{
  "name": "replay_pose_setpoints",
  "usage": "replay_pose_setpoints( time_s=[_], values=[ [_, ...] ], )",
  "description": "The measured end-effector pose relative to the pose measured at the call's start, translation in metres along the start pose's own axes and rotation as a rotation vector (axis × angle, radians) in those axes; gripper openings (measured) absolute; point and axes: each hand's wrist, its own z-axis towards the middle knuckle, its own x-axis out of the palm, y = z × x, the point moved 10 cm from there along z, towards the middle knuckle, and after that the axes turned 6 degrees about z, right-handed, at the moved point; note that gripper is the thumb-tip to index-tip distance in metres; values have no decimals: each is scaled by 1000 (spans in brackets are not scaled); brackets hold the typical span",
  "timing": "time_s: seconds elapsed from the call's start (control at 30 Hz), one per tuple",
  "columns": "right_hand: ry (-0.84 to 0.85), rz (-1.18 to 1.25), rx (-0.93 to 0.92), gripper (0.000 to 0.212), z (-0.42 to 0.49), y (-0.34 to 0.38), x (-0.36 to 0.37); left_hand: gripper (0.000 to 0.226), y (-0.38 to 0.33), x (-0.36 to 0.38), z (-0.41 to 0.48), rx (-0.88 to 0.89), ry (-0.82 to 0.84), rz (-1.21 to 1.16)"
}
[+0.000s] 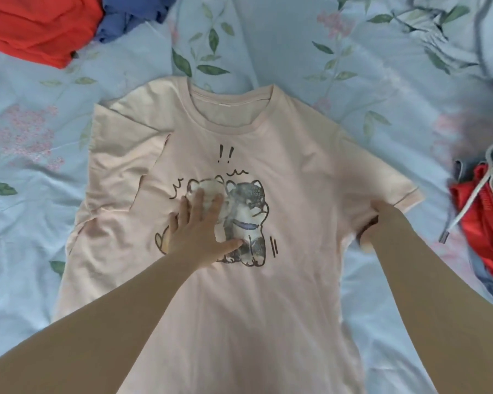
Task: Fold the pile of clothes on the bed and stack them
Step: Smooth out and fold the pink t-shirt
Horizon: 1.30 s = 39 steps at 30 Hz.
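Your pale peach T-shirt (pixel 268 280) lies front-up in the middle of the bed (pixel 268 38). Its soft knit is smooth across the chest and lightly rumpled along the side at picture-left. The ribbed round collar points away from you. The sleeve at picture-left is folded in over the body, while the other lies out flat with a banded hem.

Your left hand (pixel 195 231) presses flat on the printed cartoon dogs (pixel 245 217), fingers straight and spread, thumb out to the side. Your right hand (pixel 382 216) goes under the fabric by the outstretched sleeve; its fingers are hidden, so I cannot tell whether they pinch the cloth.

The bed's sheet is light blue with green leaves and pink blossoms, and it is creased. At the far left corner an orange-red garment (pixel 34 27) touches a crumpled blue garment (pixel 128 15). At the right edge lies a bunched red garment (pixel 484 223) with a white drawstring (pixel 467 204).
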Motion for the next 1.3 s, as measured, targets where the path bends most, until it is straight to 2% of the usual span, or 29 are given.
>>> replay_pose_setpoints(
  time_s=[0.03,0.1,0.17,0.2,0.23,0.27,0.3,0.33,0.47,0.53,0.63,0.8,0.93,1.03,1.1,1.17,1.2,1.3],
  values=[
    [0,25,-98,28,-2,15,4,97,1,-2,0,-1,-6,-33],
    [139,-71,-521,26,-28,58,34,81,5,-10,-1,-6,-46,-142],
    [436,-446,-892,23,-87,66,88,65,12,-20,-4,-15,-109,-303],
    [604,-694,-951,22,-104,46,113,59,17,-24,-5,-24,-135,-425],
    [730,-931,-941,22,-110,19,126,55,22,-29,-6,-44,-156,-567],
    [772,-1100,-881,24,-105,-3,128,52,27,-33,-8,-72,-174,-691],
    [747,-1155,-808,24,-96,-14,123,50,31,-36,-10,-102,-188,-758],
    [683,-1124,-756,23,-85,-16,114,50,33,-40,-11,-131,-198,-760],
    [315,-986,-858,21,-64,6,71,46,15,-63,-6,-168,-261,-568],
    [266,-901,-738,18,-51,4,51,42,-16,-79,-2,-89,-305,-496],
    [306,-865,-519,11,-33,-14,31,39,-76,-96,5,105,-326,-465],
    [378,-851,-341,12,-21,-25,-1,41,-162,-103,26,341,-254,-380],
    [555,-733,-189,10,-24,-33,-11,40,-194,-89,48,258,-164,-308],
    [663,-807,-188,8,-29,-36,-6,68,-203,-76,64,138,-96,-245],
    [715,-883,-189,8,-34,-42,-2,77,-214,-71,70,126,-99,-78],
    [752,-934,-194,11,-40,-50,-1,67,-224,-71,71,152,-150,37],
    [757,-941,-207,13,-42,-51,0,61,-223,-73,71,141,-173,19],
    [818,-867,-234,22,-58,-53,4,47,-198,-83,73,82,-177,-213]
  ],
)
